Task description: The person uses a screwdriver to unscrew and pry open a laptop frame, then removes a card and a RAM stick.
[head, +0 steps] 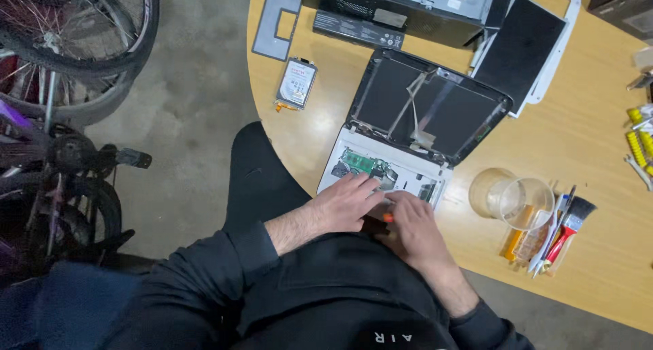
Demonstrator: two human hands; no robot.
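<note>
Already the small laptop [415, 129] lies stripped at the bench's near edge, its green board bared and a removed drive [296, 82] set aside toward the far-left edge. Left hand [350, 202] presses flat on the base; right hand [415, 229] grips an orange-handled screwdriver [388, 217]. The screen remains attached.

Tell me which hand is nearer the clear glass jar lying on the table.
Right. The right hand rests on the opened laptop just left of the jar; the left hand lies farther left.
</note>
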